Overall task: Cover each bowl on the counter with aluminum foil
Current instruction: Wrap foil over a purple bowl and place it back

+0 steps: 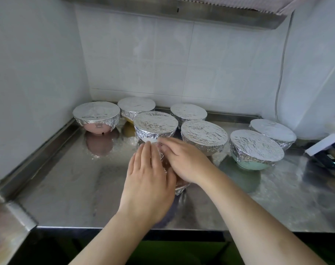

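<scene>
7 foil-covered bowls (155,124) | both flat: left hand (149,180), right hand (183,160) press foil (181,190) (no legible writing)

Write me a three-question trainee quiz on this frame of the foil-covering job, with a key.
1. True or false: the pink bowl with a crinkled foil cover stands at the far left of the steel counter, near the wall corner.
2. How many foil-covered bowls stand clear of the hands? A) five B) seven C) nine
3. Fill in: the left hand and right hand are both on the near ____-covered bowl.

Key: 1 true. 2 B; besides the pink one, they include the pale green bowl under foil on the right. 3 foil; the hands hide most of that bowl.
</scene>
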`<control>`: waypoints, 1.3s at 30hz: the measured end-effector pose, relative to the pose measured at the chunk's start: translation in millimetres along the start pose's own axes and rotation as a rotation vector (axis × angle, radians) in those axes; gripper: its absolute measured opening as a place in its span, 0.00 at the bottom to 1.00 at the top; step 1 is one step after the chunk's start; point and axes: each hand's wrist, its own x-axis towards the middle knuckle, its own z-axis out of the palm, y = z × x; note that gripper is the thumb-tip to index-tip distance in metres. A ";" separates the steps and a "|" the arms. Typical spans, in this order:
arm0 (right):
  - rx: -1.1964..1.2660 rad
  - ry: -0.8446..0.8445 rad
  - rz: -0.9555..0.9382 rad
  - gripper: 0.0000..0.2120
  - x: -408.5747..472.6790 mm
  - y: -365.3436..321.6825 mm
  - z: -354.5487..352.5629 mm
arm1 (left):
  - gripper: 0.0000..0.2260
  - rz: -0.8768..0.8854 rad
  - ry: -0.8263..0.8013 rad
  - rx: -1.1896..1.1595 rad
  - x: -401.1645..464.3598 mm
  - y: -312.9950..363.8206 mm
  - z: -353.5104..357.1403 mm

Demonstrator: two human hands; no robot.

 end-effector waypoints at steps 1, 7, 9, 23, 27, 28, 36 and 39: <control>-0.007 -0.028 0.008 0.19 1.4 -0.5 1.2 | 0.33 0.004 -0.026 0.067 -2.2 1.0 1.2; -0.099 -0.007 0.004 0.15 9.7 5.2 9.6 | 0.34 0.012 0.018 0.104 -7.5 -7.8 7.1; -0.090 -0.011 0.032 0.15 13.7 7.9 11.4 | 0.34 0.064 0.033 0.043 -10.5 -11.3 7.0; 0.506 0.294 -0.231 0.22 -86.0 10.6 25.7 | 0.26 0.512 0.040 -0.053 -16.5 -63.1 1.2; 0.440 0.369 -0.253 0.21 -86.6 14.2 34.8 | 0.25 0.541 0.074 -0.014 -14.6 -65.8 2.3; 0.414 0.378 -0.258 0.22 -87.4 14.1 36.7 | 0.24 0.544 0.077 -0.008 -14.6 -66.1 2.7; 0.398 0.317 -0.223 0.32 -94.6 7.9 26.6 | 0.25 0.553 -0.015 -0.103 -10.4 -71.0 -6.4; 0.407 0.320 -0.224 0.30 -94.4 7.0 21.2 | 0.25 0.527 -0.070 -0.207 -7.9 -71.8 -11.6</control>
